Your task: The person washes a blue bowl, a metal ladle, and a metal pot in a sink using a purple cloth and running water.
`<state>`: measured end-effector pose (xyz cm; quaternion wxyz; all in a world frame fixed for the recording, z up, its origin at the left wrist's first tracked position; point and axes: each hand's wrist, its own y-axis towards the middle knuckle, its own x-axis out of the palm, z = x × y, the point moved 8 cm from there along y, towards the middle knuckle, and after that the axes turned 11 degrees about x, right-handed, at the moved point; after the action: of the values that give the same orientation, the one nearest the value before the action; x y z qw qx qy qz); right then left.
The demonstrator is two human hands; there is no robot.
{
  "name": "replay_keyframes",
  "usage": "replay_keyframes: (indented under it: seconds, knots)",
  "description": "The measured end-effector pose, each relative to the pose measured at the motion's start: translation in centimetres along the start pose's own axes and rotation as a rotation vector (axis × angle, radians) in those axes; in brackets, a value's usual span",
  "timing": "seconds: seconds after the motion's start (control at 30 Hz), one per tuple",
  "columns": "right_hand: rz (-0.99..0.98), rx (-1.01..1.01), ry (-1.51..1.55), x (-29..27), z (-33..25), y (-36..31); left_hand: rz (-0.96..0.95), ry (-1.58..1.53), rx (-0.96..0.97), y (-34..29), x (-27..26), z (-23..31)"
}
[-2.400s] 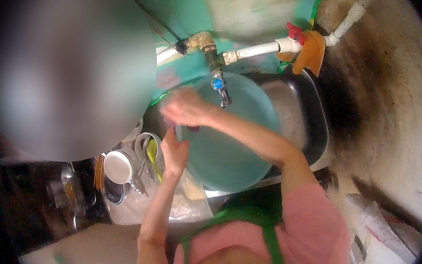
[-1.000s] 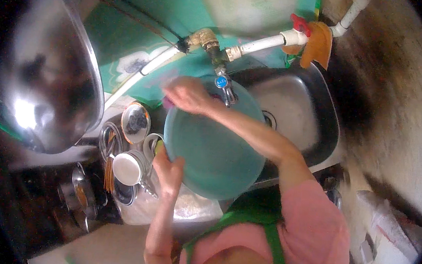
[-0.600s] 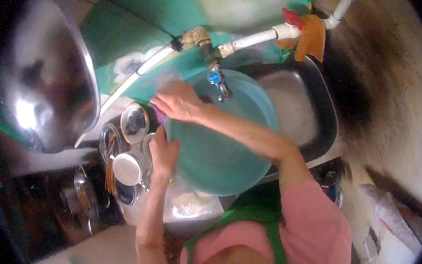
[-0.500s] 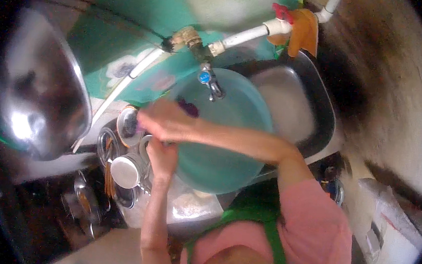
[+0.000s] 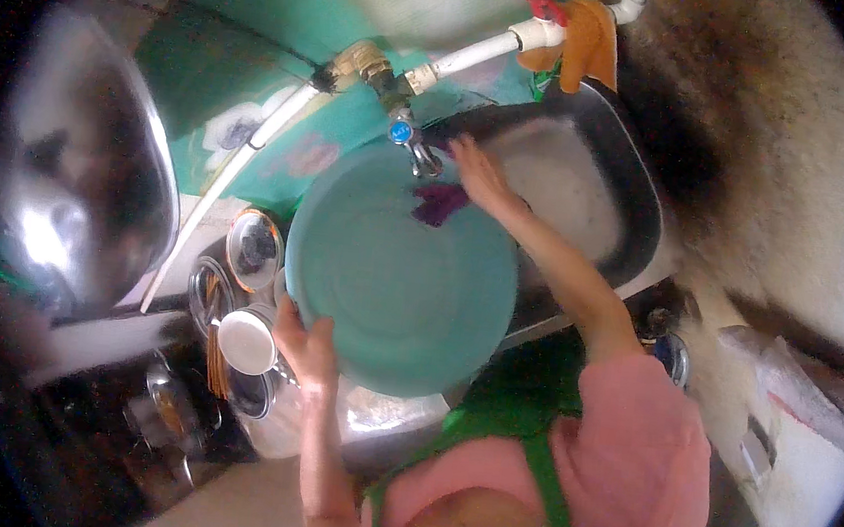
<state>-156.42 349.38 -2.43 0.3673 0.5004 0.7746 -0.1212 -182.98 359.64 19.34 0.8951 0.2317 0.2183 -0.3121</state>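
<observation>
A large turquoise basin (image 5: pixel 404 302) sits under the metal tap (image 5: pixel 420 153), its pale inside showing. My left hand (image 5: pixel 306 347) grips the basin's near-left rim, thumb on the inner side and fingers outside. At the far-right rim, close to the tap, my right hand (image 5: pixel 483 179) is closed on a purple cloth (image 5: pixel 437 205). Part of the cloth hangs inside the basin wall, and a bit of purple shows by the fingertips. How the fingers wrap round it is partly hidden.
A dark-rimmed sink (image 5: pixel 637 217) holding cloudy water lies right of the basin. To the left stand a white mug (image 5: pixel 247 342), jars and chopsticks (image 5: pixel 217 361). A big shiny metal bowl (image 5: pixel 98 185) is farther left. An orange glove (image 5: pixel 589 47) hangs on the white pipe (image 5: pixel 481 53).
My right hand has swept from the basin's left side to its far-right rim with the purple cloth. My left hand has moved slightly nearer and onto the rim. The basin has shifted left.
</observation>
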Motion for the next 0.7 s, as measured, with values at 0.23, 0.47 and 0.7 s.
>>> replay_keyframes:
  seconds: [0.23,0.47,0.7]
  knots:
    - [-0.181,0.875,0.639,1.9,7.1,-17.7,0.06,-0.018,-0.064,-2.0,-0.8,-1.5]
    - [-0.147,1.644,1.141,0.1,-6.2,-28.6,0.417,-0.352,-0.079,-10.4,1.1,-4.9]
    - [-0.11,1.285,1.398,-0.5,-10.4,-30.3,-0.038,-0.123,-0.643,-16.7,5.3,-4.9]
